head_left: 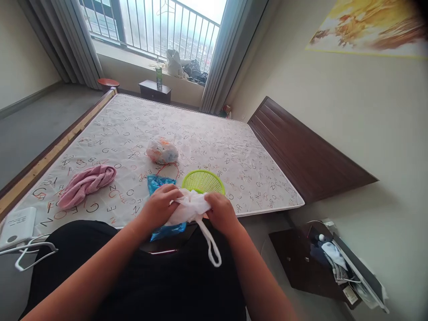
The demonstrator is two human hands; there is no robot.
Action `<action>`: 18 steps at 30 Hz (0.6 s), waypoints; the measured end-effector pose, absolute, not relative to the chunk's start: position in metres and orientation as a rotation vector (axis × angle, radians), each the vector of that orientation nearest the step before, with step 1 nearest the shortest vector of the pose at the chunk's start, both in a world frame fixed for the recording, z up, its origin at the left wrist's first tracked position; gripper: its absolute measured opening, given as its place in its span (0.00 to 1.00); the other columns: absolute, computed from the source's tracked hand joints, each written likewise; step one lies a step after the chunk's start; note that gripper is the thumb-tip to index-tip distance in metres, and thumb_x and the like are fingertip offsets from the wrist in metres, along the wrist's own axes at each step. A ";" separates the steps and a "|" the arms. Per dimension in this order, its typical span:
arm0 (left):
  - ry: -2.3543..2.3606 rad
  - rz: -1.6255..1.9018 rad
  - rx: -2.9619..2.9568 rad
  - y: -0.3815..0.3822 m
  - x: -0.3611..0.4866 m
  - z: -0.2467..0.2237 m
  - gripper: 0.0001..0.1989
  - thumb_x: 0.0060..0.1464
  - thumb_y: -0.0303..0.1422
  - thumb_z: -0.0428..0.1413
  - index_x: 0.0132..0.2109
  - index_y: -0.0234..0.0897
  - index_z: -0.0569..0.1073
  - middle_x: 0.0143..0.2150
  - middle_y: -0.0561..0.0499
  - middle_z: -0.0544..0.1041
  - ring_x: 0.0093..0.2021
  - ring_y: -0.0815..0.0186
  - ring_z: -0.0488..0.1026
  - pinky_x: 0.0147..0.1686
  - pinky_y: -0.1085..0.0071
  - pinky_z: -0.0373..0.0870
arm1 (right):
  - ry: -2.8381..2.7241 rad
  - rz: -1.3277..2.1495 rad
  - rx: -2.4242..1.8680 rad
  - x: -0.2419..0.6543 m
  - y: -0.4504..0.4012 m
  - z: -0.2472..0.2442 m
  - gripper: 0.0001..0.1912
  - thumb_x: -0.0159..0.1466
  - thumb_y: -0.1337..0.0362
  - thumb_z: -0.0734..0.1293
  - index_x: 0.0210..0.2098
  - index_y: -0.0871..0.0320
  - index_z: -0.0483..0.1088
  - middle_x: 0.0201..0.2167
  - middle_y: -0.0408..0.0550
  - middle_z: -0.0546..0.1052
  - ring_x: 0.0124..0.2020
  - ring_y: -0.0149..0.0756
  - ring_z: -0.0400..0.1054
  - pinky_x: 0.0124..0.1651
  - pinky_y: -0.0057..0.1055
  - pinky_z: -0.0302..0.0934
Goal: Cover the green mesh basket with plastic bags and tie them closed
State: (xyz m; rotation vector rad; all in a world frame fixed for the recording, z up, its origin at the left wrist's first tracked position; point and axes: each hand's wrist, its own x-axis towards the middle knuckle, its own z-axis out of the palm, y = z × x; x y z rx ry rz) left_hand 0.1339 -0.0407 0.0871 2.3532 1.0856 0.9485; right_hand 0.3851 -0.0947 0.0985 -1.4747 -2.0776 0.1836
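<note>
A white plastic bag (pixel 190 206) is bunched between my two hands, one handle loop hanging down. My left hand (pixel 161 203) is closed on its left side, and my right hand (pixel 221 211) grips its right side. Behind the bag, a green mesh basket (pixel 203 179) rests on the mattress, its lower part hidden. A blue plastic bag (pixel 160 182) lies beside and below my left hand. Farther back sits a clear plastic bag (pixel 162 150) with orange and pale contents. A twisted pink towel (pixel 87 185) lies to the left.
The mattress (pixel 214 138) has a dark headboard (pixel 307 147) at right. White hangers (pixel 33 249) and a white box (pixel 18 226) are at lower left. A dark cabinet (pixel 301 258) with clothes stands at lower right. A small nightstand (pixel 154 92) is by the window.
</note>
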 end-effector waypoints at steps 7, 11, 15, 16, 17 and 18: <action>1.345 1.088 2.354 -0.020 0.106 0.077 0.09 0.61 0.36 0.55 0.36 0.44 0.80 0.50 0.48 0.79 0.54 0.55 0.71 0.58 0.55 0.66 | -1.626 0.392 -1.793 0.450 -0.090 0.091 0.04 0.62 0.64 0.60 0.35 0.55 0.66 0.28 0.41 0.69 0.31 0.35 0.63 0.35 0.30 0.59; 1.342 1.128 2.060 -0.028 0.118 0.068 0.09 0.60 0.35 0.52 0.41 0.42 0.78 0.46 0.48 0.80 0.49 0.59 0.75 0.53 0.63 0.71 | -1.843 0.660 -1.442 0.427 -0.104 0.101 0.25 0.63 0.62 0.66 0.59 0.53 0.66 0.59 0.53 0.69 0.59 0.42 0.64 0.57 0.39 0.62; 1.299 1.118 1.880 -0.048 0.138 0.070 0.11 0.61 0.37 0.51 0.46 0.41 0.75 0.44 0.49 0.81 0.43 0.61 0.78 0.44 0.66 0.75 | -1.843 0.660 -1.354 0.385 -0.110 0.102 0.19 0.66 0.59 0.68 0.56 0.51 0.69 0.53 0.51 0.74 0.52 0.39 0.70 0.54 0.36 0.65; 1.304 1.137 1.844 -0.051 0.140 0.071 0.12 0.62 0.38 0.51 0.48 0.41 0.74 0.44 0.49 0.81 0.42 0.61 0.78 0.42 0.67 0.74 | -1.847 0.615 -1.391 0.380 -0.108 0.100 0.14 0.67 0.58 0.68 0.51 0.52 0.72 0.48 0.50 0.76 0.47 0.38 0.71 0.51 0.35 0.65; 1.305 1.149 1.826 -0.053 0.141 0.072 0.13 0.62 0.38 0.51 0.50 0.41 0.73 0.44 0.49 0.81 0.42 0.62 0.78 0.41 0.68 0.74 | -1.841 0.557 -1.435 0.379 -0.106 0.097 0.11 0.68 0.57 0.67 0.46 0.54 0.73 0.43 0.49 0.77 0.44 0.38 0.72 0.49 0.34 0.66; 1.307 1.148 1.826 -0.054 0.139 0.073 0.14 0.62 0.38 0.51 0.53 0.41 0.72 0.44 0.49 0.80 0.41 0.62 0.78 0.41 0.68 0.74 | -1.811 0.492 -1.483 0.383 -0.102 0.095 0.10 0.69 0.56 0.65 0.44 0.54 0.74 0.40 0.49 0.77 0.41 0.38 0.72 0.46 0.34 0.65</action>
